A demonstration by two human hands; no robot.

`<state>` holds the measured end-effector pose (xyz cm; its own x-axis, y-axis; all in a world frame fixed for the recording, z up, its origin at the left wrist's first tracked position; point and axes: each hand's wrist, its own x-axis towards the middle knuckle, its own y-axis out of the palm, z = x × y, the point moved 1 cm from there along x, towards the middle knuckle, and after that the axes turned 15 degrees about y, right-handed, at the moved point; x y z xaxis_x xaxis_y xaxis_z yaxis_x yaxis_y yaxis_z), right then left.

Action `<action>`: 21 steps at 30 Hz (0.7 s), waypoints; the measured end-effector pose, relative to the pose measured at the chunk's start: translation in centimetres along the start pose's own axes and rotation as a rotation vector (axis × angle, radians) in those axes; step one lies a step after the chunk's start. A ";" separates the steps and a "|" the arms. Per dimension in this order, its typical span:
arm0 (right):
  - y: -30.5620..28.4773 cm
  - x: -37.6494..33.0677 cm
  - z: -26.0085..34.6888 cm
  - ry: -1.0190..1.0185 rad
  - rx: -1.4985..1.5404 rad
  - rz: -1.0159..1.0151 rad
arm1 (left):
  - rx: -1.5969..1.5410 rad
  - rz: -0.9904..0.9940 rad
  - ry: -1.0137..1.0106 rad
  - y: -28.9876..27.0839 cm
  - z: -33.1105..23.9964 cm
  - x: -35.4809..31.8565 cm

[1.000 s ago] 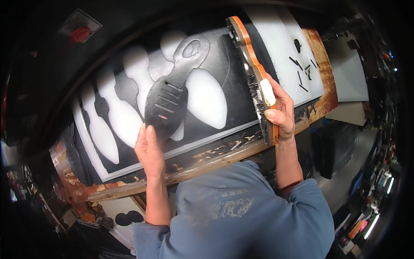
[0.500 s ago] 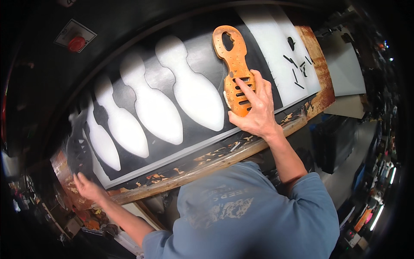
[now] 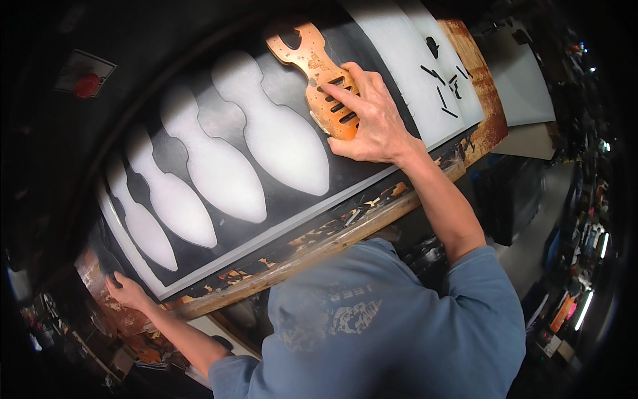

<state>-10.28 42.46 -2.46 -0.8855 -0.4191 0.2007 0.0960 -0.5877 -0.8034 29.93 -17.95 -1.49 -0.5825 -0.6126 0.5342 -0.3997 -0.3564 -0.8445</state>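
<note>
My right hand (image 3: 375, 126) grips an orange cutting die (image 3: 320, 73) by its wide, slotted end, fingers on top and thumb at the near edge. The die has a narrow waist and an opening at its far end. Beneath it lies a black sheet (image 3: 232, 213), just right of several sole-shaped cut-outs where white board (image 3: 286, 146) shows through. My left hand (image 3: 131, 294) is closed at the left end of the bench, on what looks like a black cut-out piece (image 3: 103, 256). Shadow hides most of that piece.
Small black strips (image 3: 444, 100) and scraps lie on bare white board at the right. Along the near side runs a wooden bench edge (image 3: 292, 258) littered with offcuts. A red button (image 3: 87, 85) sits on the dark machine at upper left. A pale sheet (image 3: 525, 86) stands beyond the right end.
My right hand and the die have moved left and away from me, closer to the largest cut-out. My left hand has lowered the slotted black piece off the sheet's left end. The view has shifted slightly.
</note>
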 end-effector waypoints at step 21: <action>1.1 -5.7 -1.9 0.034 0.203 -0.271 | -1.047 0.345 0.700 -8.4 -37.3 -20.8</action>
<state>-5.95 45.54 -5.54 -0.9055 -0.2071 0.3703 -0.0597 -0.8019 -0.5944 18.99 24.13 -4.08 -0.8810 0.0464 0.4709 -0.3296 0.6538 -0.6811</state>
